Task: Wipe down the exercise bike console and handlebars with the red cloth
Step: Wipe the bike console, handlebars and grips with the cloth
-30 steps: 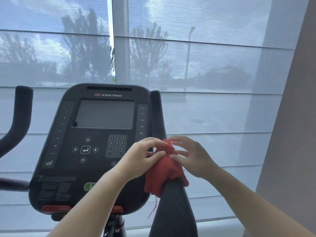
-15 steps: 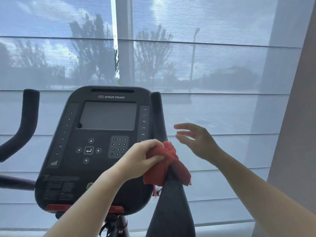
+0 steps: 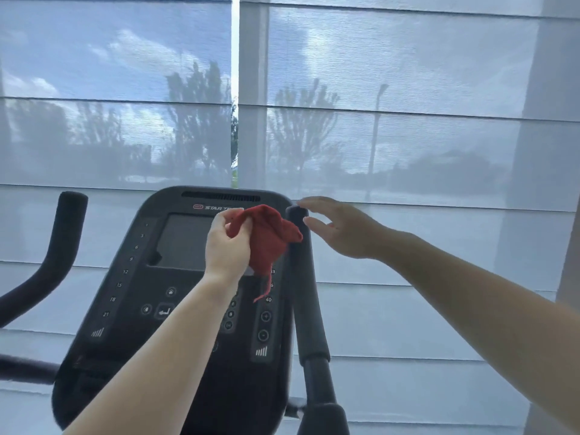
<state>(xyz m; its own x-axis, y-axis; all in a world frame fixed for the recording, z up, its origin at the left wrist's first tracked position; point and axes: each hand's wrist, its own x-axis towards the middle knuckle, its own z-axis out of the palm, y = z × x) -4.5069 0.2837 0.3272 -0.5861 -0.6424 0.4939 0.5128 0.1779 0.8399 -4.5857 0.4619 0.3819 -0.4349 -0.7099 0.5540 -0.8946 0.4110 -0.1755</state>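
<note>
The black exercise bike console (image 3: 131,309) with a grey screen fills the lower middle. My left hand (image 3: 226,244) pinches the bunched red cloth (image 3: 267,238) in front of the console's upper right corner, with the cloth's edge against the right handlebar (image 3: 306,296) near its top. My right hand (image 3: 340,229) hovers just right of the handlebar's tip, fingers spread and relaxed, holding nothing. The left handlebar (image 3: 59,246) curves up at the far left.
Sheer window blinds (image 3: 408,152) hang close behind the bike, with trees and a lamp post showing through. A grey wall or column (image 3: 561,215) stands at the right edge. The handlebar stem (image 3: 323,403) runs down at the bottom middle.
My left hand lifted the cloth up along the right handlebar to near its top. My right hand let go of the cloth and rose beside the handlebar tip.
</note>
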